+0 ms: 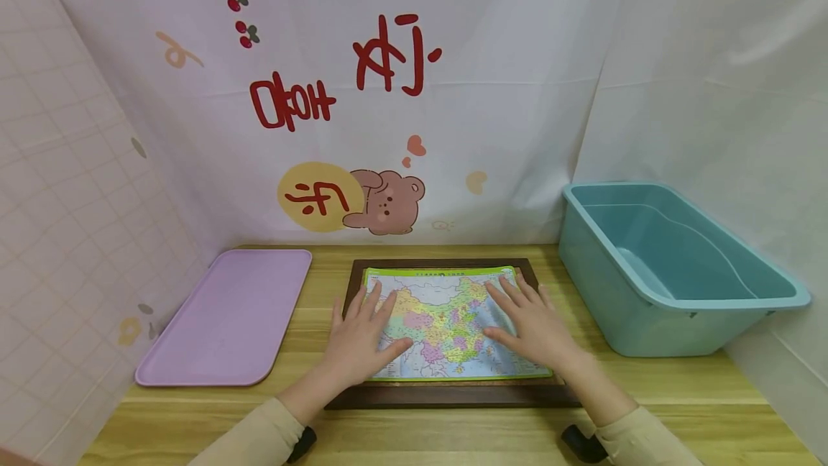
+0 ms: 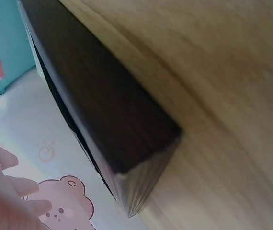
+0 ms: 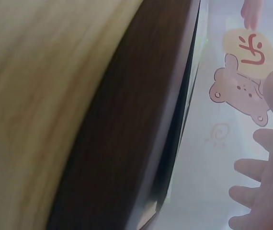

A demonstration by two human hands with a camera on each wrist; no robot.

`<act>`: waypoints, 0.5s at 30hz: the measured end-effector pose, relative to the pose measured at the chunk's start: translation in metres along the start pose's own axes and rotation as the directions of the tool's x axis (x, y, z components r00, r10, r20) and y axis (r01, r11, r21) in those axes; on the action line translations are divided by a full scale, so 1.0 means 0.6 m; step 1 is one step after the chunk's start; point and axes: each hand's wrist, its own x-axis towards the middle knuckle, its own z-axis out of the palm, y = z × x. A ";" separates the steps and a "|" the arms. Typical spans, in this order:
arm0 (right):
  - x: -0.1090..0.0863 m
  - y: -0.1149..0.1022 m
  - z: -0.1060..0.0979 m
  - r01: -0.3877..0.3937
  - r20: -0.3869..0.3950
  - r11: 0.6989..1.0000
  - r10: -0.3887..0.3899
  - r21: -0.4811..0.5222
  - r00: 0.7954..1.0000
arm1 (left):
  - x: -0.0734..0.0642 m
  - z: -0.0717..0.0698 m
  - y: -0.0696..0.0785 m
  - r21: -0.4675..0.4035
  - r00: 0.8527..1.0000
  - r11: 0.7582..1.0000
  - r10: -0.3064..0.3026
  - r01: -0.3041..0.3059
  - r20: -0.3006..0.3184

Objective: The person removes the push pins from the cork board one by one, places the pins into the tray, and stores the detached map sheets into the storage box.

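Note:
A colourful printed map sheet with a green border lies inside a dark brown wooden frame on the table. Over its left side my left hand has its fingers spread. My right hand is spread in the same way over the right side. Neither hand grips anything; whether the palms press on the sheet I cannot tell. In the left wrist view a corner of the frame stands large beside the left fingers. The frame's side also fills the middle of the right wrist view.
A flat lilac tray lies to the left on the wooden table. To the right stands a deep teal tub. White cloth with a printed bear hangs behind, and a pale checked cloth borders the left side.

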 end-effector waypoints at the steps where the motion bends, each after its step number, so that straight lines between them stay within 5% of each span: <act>1: 0.000 -0.002 0.000 0.003 -0.004 1.000 -0.003 0.001 1.000 | 0.000 0.001 0.000 -0.001 1.000 1.000 0.004 -0.004 0.000; 15: 0.013 -0.014 0.005 0.018 -0.037 1.000 -0.017 0.006 0.999 | 0.001 0.003 0.017 -0.017 0.999 0.999 0.041 -0.041 0.017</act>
